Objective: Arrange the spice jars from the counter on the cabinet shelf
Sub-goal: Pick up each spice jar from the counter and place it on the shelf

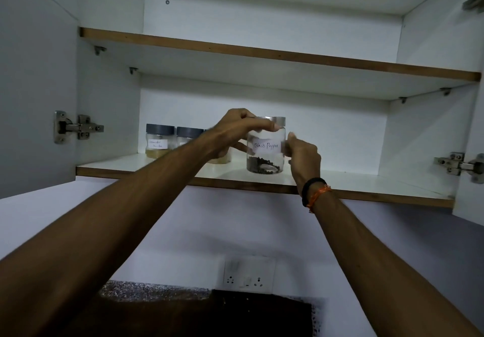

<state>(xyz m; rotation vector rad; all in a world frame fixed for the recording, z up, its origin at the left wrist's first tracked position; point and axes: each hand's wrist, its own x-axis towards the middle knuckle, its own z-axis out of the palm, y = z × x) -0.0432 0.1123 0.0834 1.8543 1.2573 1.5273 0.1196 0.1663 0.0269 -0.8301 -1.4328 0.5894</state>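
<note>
A clear jar labelled Black Pepper, with a silver lid and dark peppercorns at the bottom, stands on the lower cabinet shelf. My left hand grips it from the left, thumb along the lid rim and fingers curled behind the glass. My right hand holds its right side. To the left stand a grey-lidded jar of pale powder, a second grey-lidded jar and a third jar mostly hidden behind my left forearm.
An upper shelf runs above. Door hinges sit at the left and right cabinet sides. Below, a wall socket plate and a dark speckled counter are visible.
</note>
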